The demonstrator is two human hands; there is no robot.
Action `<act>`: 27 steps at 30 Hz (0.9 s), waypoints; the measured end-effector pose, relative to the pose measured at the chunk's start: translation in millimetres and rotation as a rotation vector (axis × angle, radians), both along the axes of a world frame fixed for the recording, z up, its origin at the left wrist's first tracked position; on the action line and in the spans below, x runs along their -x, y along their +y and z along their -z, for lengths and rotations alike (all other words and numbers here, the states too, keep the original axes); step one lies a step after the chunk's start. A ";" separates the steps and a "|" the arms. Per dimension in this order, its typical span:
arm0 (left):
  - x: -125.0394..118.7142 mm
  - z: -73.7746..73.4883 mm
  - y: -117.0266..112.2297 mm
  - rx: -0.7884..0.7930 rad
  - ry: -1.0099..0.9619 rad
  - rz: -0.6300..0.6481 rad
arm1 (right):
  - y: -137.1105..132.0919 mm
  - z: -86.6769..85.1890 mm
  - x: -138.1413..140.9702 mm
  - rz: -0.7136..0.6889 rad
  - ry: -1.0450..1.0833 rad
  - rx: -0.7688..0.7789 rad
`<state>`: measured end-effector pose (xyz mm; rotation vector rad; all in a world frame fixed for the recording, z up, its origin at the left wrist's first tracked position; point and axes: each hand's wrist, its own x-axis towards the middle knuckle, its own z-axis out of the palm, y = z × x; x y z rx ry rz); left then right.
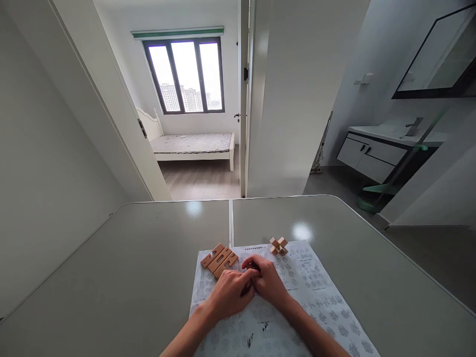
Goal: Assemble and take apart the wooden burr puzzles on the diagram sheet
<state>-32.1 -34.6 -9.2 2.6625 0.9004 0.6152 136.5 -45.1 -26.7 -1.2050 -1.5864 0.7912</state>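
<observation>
My left hand (pixel 234 292) and my right hand (pixel 267 281) meet above a printed sheet (pixel 275 325), their fingers curled and touching. Whatever lies between the fingers is hidden, so I cannot tell what they hold. Just beyond my left hand, several notched wooden puzzle pieces (pixel 219 259) lie side by side on the sheet's upper left. A small cross-shaped wooden burr puzzle (pixel 278 246) rests near the sheet's top edge, beyond my right hand and apart from it. Small drawings and text cover the paper.
The sheet lies on a grey-green table (pixel 122 287) with a pale seam (pixel 231 223) down its middle. Past the far edge are an open doorway, a bed (pixel 193 144) under a window, and a washbasin cabinet (pixel 372 153) at right. A white wall (pixel 48 173) borders the left side.
</observation>
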 end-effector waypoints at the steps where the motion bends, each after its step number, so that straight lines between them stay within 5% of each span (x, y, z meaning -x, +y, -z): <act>1: -0.1 -0.2 0.0 0.000 0.000 0.001 | 0.0 -0.1 0.0 0.000 0.000 -0.001; 27: -0.6 -3.3 -0.7 0.005 0.005 0.002 | -0.4 -0.4 0.3 -0.028 0.055 0.009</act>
